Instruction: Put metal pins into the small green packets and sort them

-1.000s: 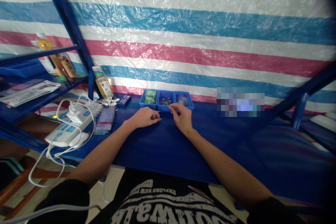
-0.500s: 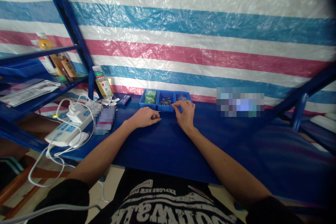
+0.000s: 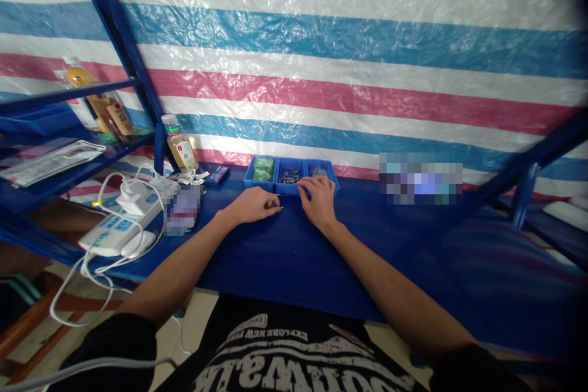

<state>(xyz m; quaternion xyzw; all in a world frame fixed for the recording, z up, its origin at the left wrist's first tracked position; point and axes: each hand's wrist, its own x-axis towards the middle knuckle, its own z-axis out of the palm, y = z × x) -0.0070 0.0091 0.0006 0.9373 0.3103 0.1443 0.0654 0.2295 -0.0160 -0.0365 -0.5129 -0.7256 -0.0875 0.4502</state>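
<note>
Head view: the left hand (image 3: 250,206) is closed in a narrow pinch on a small metal pin (image 3: 278,203), held just above the blue table cover (image 3: 257,269). The right hand (image 3: 319,201) is curved, its fingertips (image 3: 304,188) placed at the front rim of three blue parts bins (image 3: 260,185); any held item cannot be made out. Similar metal pins (image 3: 290,177) are seen in the middle bin.
</note>
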